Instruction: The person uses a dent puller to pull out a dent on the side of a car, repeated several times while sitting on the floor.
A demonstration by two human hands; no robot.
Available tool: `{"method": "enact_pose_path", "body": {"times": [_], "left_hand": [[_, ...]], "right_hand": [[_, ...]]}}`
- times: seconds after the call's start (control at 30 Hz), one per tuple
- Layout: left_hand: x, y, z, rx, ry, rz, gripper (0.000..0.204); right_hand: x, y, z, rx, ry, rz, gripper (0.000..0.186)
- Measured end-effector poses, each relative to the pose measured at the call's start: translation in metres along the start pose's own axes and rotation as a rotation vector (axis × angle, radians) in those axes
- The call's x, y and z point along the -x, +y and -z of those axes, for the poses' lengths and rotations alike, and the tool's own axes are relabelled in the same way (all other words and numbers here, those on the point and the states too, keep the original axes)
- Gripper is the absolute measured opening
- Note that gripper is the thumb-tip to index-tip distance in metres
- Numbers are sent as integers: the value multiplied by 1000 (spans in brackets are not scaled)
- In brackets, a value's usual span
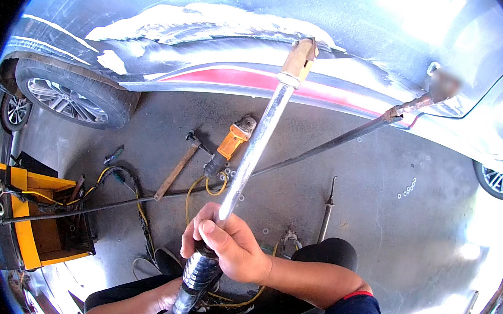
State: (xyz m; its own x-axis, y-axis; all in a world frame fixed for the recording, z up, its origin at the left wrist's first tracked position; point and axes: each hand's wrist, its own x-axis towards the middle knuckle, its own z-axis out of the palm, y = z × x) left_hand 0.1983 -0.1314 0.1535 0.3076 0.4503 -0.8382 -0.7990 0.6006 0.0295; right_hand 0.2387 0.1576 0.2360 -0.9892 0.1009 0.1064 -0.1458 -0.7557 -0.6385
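My right hand (231,246) is closed round a long chrome rod tool (259,142), just above its dark, banded cylindrical handle (197,279). My left hand (168,294) grips that handle lower down, its fingers partly hidden. The rod's brass-coloured head (297,61) lies over the scraped white patch (204,19) on a dark car panel (380,18), above a red strip; whether it touches is unclear. At the right, a blurred fitting (443,84) on a black cable sits against the panel.
An orange grinder (231,143) and a hammer (174,171) lie on the grey floor (389,231), with hoses and several washers. A yellow-and-black machine (31,245) stands at left. A metal rod tool (327,216) lies right of centre. Wheels (72,97) flank the work area.
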Motion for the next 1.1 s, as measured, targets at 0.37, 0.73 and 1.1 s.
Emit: {"method": "enact_pose_path", "body": {"times": [0.37, 0.73, 1.1], "left_hand": [[3, -7, 3, 8, -34, 41, 44], [7, -9, -8, -6, 60, 4, 48], [5, -5, 5, -46, 18, -10, 48]], "right_hand": [[1, -5, -7, -16, 45, -51, 24], [-7, 4, -9, -123, 104, 172, 20], [-18, -21, -2, -45, 69, 46, 34]]}}
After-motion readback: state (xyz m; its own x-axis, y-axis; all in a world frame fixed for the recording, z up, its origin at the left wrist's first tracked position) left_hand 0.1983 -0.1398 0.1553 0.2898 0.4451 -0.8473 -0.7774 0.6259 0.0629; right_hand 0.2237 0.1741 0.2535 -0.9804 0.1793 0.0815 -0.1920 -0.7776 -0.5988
